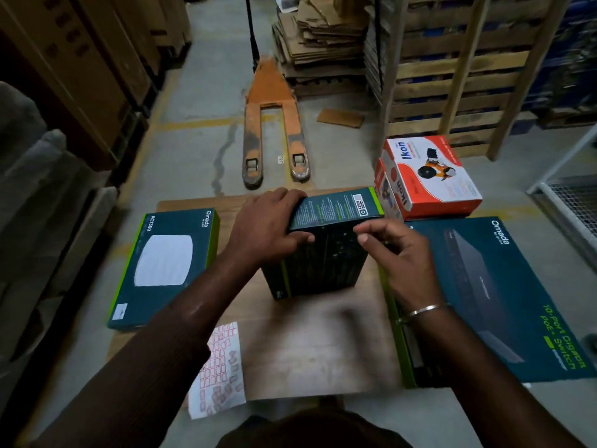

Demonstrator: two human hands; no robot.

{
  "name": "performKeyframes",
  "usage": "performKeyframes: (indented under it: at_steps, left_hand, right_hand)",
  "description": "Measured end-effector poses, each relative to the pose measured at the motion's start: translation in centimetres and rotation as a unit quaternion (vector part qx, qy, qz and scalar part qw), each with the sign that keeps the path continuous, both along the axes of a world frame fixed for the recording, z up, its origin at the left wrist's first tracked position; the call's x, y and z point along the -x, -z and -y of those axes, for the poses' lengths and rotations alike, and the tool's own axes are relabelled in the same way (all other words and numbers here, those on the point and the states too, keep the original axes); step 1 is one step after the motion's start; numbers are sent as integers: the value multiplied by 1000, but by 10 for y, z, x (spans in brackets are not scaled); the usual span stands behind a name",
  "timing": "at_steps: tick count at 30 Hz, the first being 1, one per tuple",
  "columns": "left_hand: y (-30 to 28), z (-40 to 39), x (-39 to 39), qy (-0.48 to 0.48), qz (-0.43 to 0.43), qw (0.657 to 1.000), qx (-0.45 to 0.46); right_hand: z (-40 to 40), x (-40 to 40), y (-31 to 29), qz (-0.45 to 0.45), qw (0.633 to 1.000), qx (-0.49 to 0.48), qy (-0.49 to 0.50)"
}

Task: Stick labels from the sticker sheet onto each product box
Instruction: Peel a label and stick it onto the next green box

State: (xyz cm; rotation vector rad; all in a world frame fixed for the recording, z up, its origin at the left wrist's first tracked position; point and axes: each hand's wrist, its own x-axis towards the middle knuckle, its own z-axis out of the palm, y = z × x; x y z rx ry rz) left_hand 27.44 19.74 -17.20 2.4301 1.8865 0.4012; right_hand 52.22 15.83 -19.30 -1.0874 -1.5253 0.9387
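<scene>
A dark teal product box [323, 253] stands on edge in the middle of the wooden board [323, 350]. My left hand [265, 227] grips its top left corner, thumb on the near face. At the box's top near edge, the thumb and forefinger of my right hand [397, 253] are pinched together; any label between them is too small to tell. The sticker sheet [219, 370], white with red-framed labels, lies at the board's near left. A flat Omada AC1350 box [168, 266] lies to the left, a large Omada switch box [504, 299] to the right.
Two orange-and-white Ikon boxes [429, 176] stand stacked behind the switch box. An orange pallet jack [274, 124] lies on the concrete floor ahead. Flattened cardboard [323, 43] and wooden pallets [452, 76] stand at the back right, cartons [80, 59] along the left.
</scene>
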Motion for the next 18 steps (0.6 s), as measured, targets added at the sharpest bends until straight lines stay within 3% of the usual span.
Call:
performKeyframes:
  at_steps: [6, 18]
  left_hand:
    - [-3, -17, 6, -5, -12, 1000, 16]
    - [-6, -45, 23, 15, -10, 1000, 11]
  right_hand:
    - [-42, 7, -27, 32, 998, -51, -34]
    - [-72, 43, -29, 31, 999, -19, -24]
